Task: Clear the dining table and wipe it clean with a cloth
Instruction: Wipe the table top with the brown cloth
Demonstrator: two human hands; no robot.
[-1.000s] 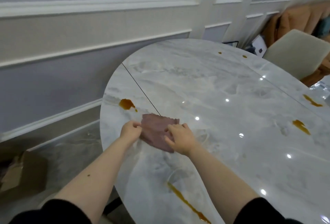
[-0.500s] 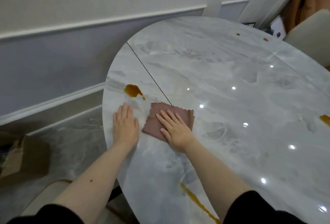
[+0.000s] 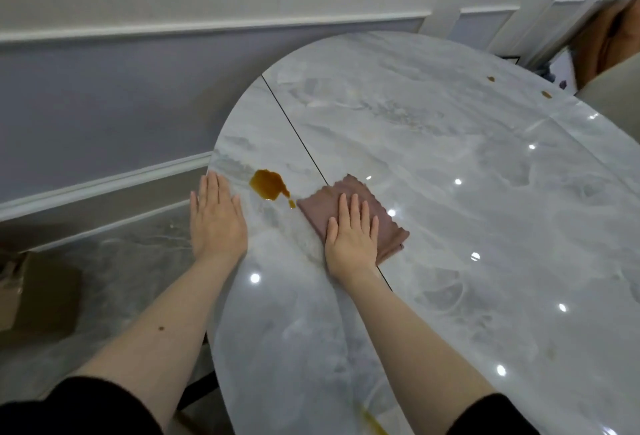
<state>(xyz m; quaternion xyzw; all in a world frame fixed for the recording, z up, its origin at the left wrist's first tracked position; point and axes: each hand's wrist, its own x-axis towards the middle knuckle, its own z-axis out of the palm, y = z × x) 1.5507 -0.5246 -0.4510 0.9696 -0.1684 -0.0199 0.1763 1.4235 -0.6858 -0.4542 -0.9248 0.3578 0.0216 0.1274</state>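
A folded mauve cloth (image 3: 389,228) lies on the glossy grey marble dining table (image 3: 450,164), across its dark seam. My right hand (image 3: 351,237) lies flat on the cloth, palm down, pinning it to the tabletop. Just left of the cloth is an amber spill (image 3: 268,185) with a small drip almost touching the cloth's corner. My left hand (image 3: 216,218) rests flat and bare on the table's left edge, fingers apart, to the left of the spill.
Two small brown spots (image 3: 490,79) mark the far side of the table. An amber streak (image 3: 372,420) shows at the near edge. A beige chair (image 3: 616,98) stands at the far right. A cardboard box (image 3: 34,292) sits on the floor at left, below the panelled wall.
Both hands pinched the cloth a second ago. The left hand has let go and lies flat on the table edge. The right hand has flattened on the cloth and slid it right of the spill.
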